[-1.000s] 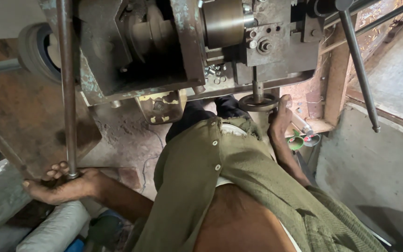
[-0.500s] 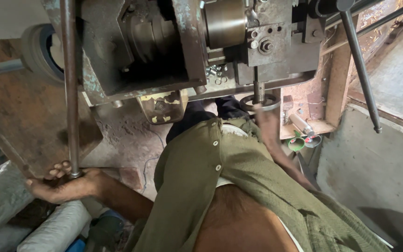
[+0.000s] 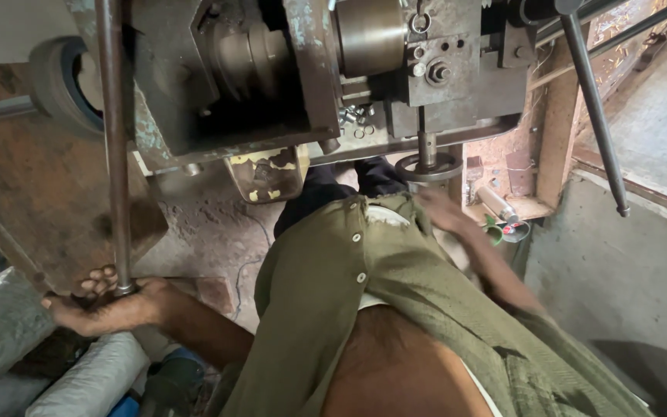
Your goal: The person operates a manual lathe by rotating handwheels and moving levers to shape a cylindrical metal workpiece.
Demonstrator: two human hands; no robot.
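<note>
Nearest the camera, an olive shirt (image 3: 395, 309). The left hand (image 3: 106, 305) is closed around the lower end of a long steel lever (image 3: 113, 154), whose axis runs straight up from the fist toward the machine. The right hand (image 3: 445, 212) (blurred, so I cannot tell its grip) lies just below a round handwheel (image 3: 428, 166). Beyond stands the grey, worn machine body (image 3: 310, 85).

Dim indoor light overall — daylight enters from the upper right, brightening the concrete ledge (image 3: 658, 108). Deep shadow sits inside the machine (image 3: 287, 85) housing and lower left. Right hand (image 3: 445, 212) is motion-blurred — the rest fairly sharp. Wide-angle stretch at edges.
</note>
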